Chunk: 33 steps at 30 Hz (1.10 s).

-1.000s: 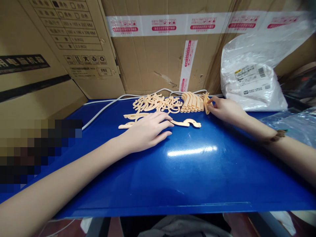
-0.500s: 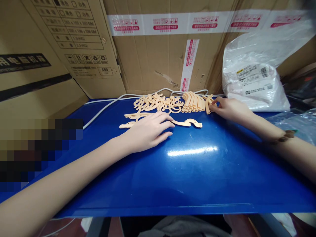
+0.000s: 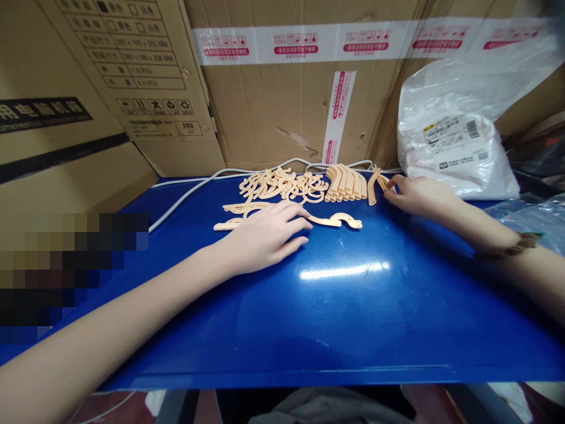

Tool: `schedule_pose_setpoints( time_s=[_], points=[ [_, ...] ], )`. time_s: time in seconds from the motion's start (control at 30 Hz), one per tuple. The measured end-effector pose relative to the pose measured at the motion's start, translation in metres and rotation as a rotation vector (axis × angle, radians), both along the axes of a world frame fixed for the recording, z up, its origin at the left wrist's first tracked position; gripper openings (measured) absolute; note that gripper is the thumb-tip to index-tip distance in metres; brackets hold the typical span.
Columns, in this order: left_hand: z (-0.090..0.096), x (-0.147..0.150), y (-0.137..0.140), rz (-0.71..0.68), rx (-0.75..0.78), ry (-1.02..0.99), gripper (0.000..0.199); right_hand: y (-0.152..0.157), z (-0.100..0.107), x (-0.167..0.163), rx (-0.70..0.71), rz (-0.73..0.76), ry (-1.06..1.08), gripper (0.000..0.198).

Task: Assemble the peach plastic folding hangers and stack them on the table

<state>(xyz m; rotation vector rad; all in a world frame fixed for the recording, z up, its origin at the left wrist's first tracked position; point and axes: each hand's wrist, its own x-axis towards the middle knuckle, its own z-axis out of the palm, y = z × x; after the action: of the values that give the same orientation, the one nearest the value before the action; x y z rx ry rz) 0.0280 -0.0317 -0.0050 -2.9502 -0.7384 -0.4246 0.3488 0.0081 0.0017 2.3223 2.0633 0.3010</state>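
Note:
My left hand [image 3: 273, 234] lies palm down with its fingers outstretched, partly over flat cream-coloured plastic strips [image 3: 229, 225] and a wavy cream piece [image 3: 351, 221]. The palm hides their middles. At the right, my right hand [image 3: 415, 193] has thumb and fingers closed on the near end of a curved cream piece [image 3: 381, 180]. Another curved piece [image 3: 371, 189] stands just left of it, beside a row of similar curved cream pieces [image 3: 346, 184]. A tangled heap of small hooked cream pieces [image 3: 282, 184] lies left of the row.
All of this is on a glossy blue tabletop [image 3: 344, 330]. A white cable [image 3: 185, 199] runs along its back edge. Cardboard boxes [image 3: 265, 106] stand behind and at the left. A white plastic bag with a label [image 3: 459, 159] sits at the back right, near clear plastic [image 3: 538, 218].
My right hand has shifted slightly right, and the curved piece in its fingers has swung away from the standing piece beside it. My left hand stays in place.

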Motion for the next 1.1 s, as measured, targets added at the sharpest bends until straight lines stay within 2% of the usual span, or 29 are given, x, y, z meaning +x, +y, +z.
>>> schedule_pose_setpoints(
  time_s=[0.27, 0.4, 0.57, 0.73, 0.93, 1.1],
  points=[
    [0.000, -0.001, 0.000, 0.001, -0.004, 0.013, 0.029, -0.002, 0.001, -0.001, -0.014, 0.035, -0.068, 0.044],
    [0.000, 0.000, 0.000, 0.004, -0.001, 0.011, 0.029, 0.005, -0.005, 0.004, -0.001, -0.012, -0.072, 0.045],
    [0.000, 0.000, 0.000, 0.001, -0.009, 0.012, 0.029, 0.010, -0.011, 0.010, 0.000, -0.054, -0.060, 0.036],
    [0.000, 0.000, 0.000, -0.006, -0.016, 0.009, 0.028, 0.007, -0.002, 0.009, 0.036, -0.068, -0.042, 0.034],
    [0.000, 0.000, 0.000, -0.003, -0.014, 0.004, 0.028, 0.003, 0.014, 0.012, 0.094, -0.125, -0.036, 0.046],
    [-0.001, 0.000, 0.000, 0.004, -0.013, 0.014, 0.029, 0.000, 0.011, 0.011, 0.060, -0.121, -0.039, 0.055]
  ],
)
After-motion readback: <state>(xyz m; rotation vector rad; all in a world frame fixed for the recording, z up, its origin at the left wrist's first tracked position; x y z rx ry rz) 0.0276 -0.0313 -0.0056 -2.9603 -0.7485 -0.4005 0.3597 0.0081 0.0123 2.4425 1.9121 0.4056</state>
